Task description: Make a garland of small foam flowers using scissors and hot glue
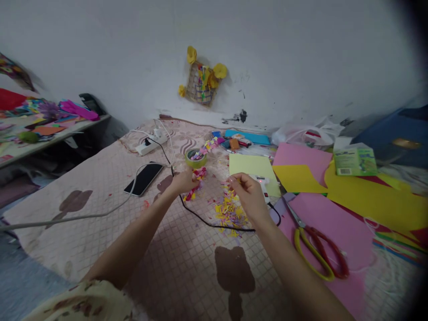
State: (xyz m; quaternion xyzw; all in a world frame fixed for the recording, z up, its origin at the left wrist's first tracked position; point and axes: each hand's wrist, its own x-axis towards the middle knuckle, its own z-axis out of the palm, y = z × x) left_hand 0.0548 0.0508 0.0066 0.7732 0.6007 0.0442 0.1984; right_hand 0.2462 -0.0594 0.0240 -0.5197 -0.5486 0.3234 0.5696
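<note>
My left hand [185, 182] is closed at a narrow cluster of pink and red paper bits [199, 174], which shows beyond the fingers; its core is hidden. Just behind it lies a roll of tape [195, 159], with a piece covered in coloured paper bits [211, 143] leaning on it. My right hand [247, 194] is pinched above a loose heap of yellow and lilac paper snippets [230, 214]; whatever sits between its fingertips is too small to name. Beside that hand, a white glue gun [263, 189] with a small red light rests on pale yellow paper [247, 164].
Scissors [309, 240] with red and yellow handles lie on pink sheets [347, 218] at right. A black phone [143, 178] and a power strip [150, 145] are at left. A black cable [214, 226] crosses in front of the snippets. A woven decoration [202, 84] hangs on the wall.
</note>
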